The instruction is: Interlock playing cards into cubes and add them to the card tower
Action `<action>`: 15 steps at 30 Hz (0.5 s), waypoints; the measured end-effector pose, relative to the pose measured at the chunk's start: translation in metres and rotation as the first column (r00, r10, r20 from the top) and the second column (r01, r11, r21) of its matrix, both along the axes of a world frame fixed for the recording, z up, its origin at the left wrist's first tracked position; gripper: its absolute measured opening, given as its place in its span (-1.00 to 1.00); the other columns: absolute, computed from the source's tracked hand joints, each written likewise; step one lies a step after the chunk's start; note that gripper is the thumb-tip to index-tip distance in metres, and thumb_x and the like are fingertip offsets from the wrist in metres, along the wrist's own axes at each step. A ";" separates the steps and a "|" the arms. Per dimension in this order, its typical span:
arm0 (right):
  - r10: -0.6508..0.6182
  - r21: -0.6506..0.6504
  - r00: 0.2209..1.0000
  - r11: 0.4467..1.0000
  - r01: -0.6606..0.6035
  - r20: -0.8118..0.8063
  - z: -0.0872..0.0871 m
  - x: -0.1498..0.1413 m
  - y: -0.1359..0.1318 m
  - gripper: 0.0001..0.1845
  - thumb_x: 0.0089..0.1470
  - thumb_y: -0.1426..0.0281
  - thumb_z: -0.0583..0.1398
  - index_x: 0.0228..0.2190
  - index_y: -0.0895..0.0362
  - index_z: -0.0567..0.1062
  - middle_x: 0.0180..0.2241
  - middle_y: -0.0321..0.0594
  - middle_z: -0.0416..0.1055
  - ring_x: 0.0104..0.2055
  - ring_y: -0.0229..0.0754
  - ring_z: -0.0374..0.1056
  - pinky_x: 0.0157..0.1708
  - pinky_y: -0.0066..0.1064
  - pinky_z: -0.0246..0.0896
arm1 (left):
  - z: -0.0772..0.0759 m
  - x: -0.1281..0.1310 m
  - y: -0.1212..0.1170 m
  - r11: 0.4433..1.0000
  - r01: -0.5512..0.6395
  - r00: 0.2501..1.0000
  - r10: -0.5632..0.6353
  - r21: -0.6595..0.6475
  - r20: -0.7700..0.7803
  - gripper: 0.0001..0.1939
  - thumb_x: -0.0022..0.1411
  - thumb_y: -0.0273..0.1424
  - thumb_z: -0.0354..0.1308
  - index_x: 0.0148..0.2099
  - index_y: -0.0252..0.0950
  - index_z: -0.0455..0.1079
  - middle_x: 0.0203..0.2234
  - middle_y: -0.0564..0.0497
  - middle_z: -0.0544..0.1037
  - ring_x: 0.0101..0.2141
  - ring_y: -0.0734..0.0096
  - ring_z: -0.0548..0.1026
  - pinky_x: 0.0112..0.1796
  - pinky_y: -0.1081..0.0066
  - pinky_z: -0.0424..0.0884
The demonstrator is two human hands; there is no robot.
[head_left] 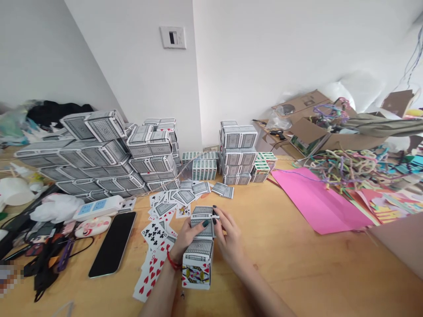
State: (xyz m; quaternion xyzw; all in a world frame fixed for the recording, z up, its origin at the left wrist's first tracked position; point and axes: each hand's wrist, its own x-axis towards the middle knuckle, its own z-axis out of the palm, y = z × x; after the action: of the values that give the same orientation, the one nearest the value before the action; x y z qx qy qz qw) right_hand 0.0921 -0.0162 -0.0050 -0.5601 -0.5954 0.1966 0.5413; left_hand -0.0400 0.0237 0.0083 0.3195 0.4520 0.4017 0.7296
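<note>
Left hand (188, 237) is holding a folded-card block (198, 249): thumb is lying across the top, other fingers mostly hidden, so the full grip isn't showing. Right hand (229, 234) is working at the block's far right corner, thumb and index apparently pinching a white card edge (216, 216) between dark-nailed tips. Block is sitting between the 2 hands at the table's near middle, long way pointing away from the person; can't tell if its underside is touching the wood. Its near end is showing a queen card (196, 274), patterned grey backs are covering the top. Red bracelet (173, 263) is circling the left wrist.

Loose cards (154, 235) are spreading left of the block, faces up and backs up mixed, running up toward the stacks. Phone (113, 245) is lying dark-screened further left, just beside a white power strip (98, 208). At the back, grey card stacks (106, 160) are piling up on the left, another grey stack (238, 149) is standing right of centre, with green-and-white card blocks (204, 169) sitting between them. Pink sheet (319, 200) is lying flat on the right of the wooden table (284, 264), colourful pipe cleaners (350, 166) are tangling beyond it, near an open cardboard box (325, 140).
</note>
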 end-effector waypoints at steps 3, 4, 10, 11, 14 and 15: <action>-0.017 0.038 1.000 0.999 0.016 0.022 0.001 0.001 0.001 -0.62 0.13 0.37 -0.02 -0.01 0.05 0.34 -0.05 -0.10 0.34 -0.02 -0.13 0.28 -0.05 -0.26 0.25 | 0.003 0.001 0.001 0.999 0.019 1.000 -0.020 0.038 0.004 -0.61 -0.21 -0.33 0.34 -0.27 -0.36 0.42 -0.42 -0.07 0.57 -0.41 0.29 0.51 -0.37 0.41 0.38; -0.017 0.043 1.000 0.999 0.016 0.026 0.001 0.001 0.001 -0.62 0.13 0.37 -0.02 -0.02 0.05 0.34 -0.05 -0.10 0.34 -0.02 -0.13 0.28 -0.04 -0.27 0.25 | 0.003 0.001 0.001 0.998 0.036 0.999 -0.036 0.055 0.004 -0.63 -0.20 -0.32 0.33 -0.29 -0.37 0.43 -0.43 -0.07 0.57 -0.41 0.29 0.51 -0.37 0.41 0.38; -0.015 0.012 1.000 1.000 0.015 0.012 0.006 0.000 0.001 -0.63 0.13 0.35 -0.02 -0.04 0.03 0.36 -0.06 -0.13 0.36 -0.04 -0.14 0.30 -0.07 -0.32 0.27 | -0.004 -0.002 0.003 0.987 0.077 0.997 -0.076 0.139 -0.015 -0.65 -0.19 -0.29 0.32 -0.32 -0.38 0.45 -0.45 -0.08 0.57 -0.45 0.30 0.50 -0.40 0.41 0.38; -0.014 0.001 1.000 1.000 0.014 0.008 0.007 -0.001 0.000 -0.63 0.13 0.35 -0.02 -0.03 0.03 0.36 -0.06 -0.14 0.35 -0.04 -0.14 0.30 -0.07 -0.33 0.27 | -0.005 -0.002 0.003 0.987 0.073 0.997 -0.070 0.145 -0.027 -0.63 -0.19 -0.27 0.32 -0.31 -0.38 0.45 -0.45 -0.08 0.57 -0.45 0.30 0.50 -0.40 0.41 0.38; -0.006 -0.025 1.000 1.000 0.006 -0.005 0.010 -0.002 -0.001 -0.63 0.14 0.35 -0.02 -0.02 0.03 0.35 -0.05 -0.15 0.34 -0.03 -0.15 0.29 -0.04 -0.33 0.24 | -0.006 -0.001 0.003 0.989 0.034 0.997 -0.024 0.145 -0.071 -0.57 -0.20 -0.20 0.31 -0.28 -0.36 0.44 -0.41 -0.08 0.57 -0.41 0.27 0.51 -0.37 0.39 0.39; -0.002 -0.031 1.000 1.000 0.001 -0.012 0.011 -0.003 -0.002 -0.62 0.14 0.35 -0.03 -0.02 0.03 0.34 -0.04 -0.15 0.33 -0.02 -0.16 0.28 -0.03 -0.33 0.23 | -0.005 0.000 0.002 0.991 0.015 0.996 -0.003 0.137 -0.086 -0.56 -0.19 -0.18 0.30 -0.27 -0.36 0.43 -0.40 -0.08 0.57 -0.39 0.26 0.51 -0.35 0.39 0.39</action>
State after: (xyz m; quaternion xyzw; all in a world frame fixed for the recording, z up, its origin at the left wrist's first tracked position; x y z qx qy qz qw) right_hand 0.0895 -0.0179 0.0059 -0.5677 -0.5886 0.2086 0.5364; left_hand -0.0403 0.0262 0.0029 0.3878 0.4527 0.4145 0.6876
